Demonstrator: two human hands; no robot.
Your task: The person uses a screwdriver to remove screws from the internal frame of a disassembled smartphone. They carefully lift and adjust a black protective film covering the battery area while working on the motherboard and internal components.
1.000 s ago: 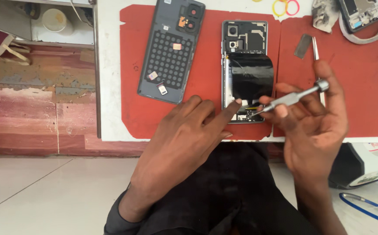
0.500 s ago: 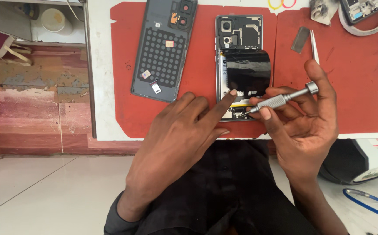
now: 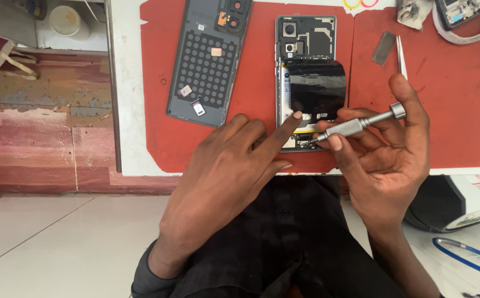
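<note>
A screwdriver (image 3: pixel 359 123) is gripped in the right hand (image 3: pixel 386 160), tip at the opened phone's (image 3: pixel 306 83) lower end; the left hand's (image 3: pixel 226 176) extended forefinger is pressed beside it.

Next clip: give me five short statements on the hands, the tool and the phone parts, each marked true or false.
1. The right hand holds a metal screwdriver with its tip at the lower end of the opened phone. True.
2. The left hand grips a pair of tweezers. False: it holds nothing; its index finger rests on the phone's lower part, and the tweezers lie on the mat.
3. The removed back cover lies left of the phone, inner side up. True.
4. The phone lies on a blue mat. False: the mat is red.
5. The screwdriver stands upright. False: it is tilted, its cap toward the right.
</note>
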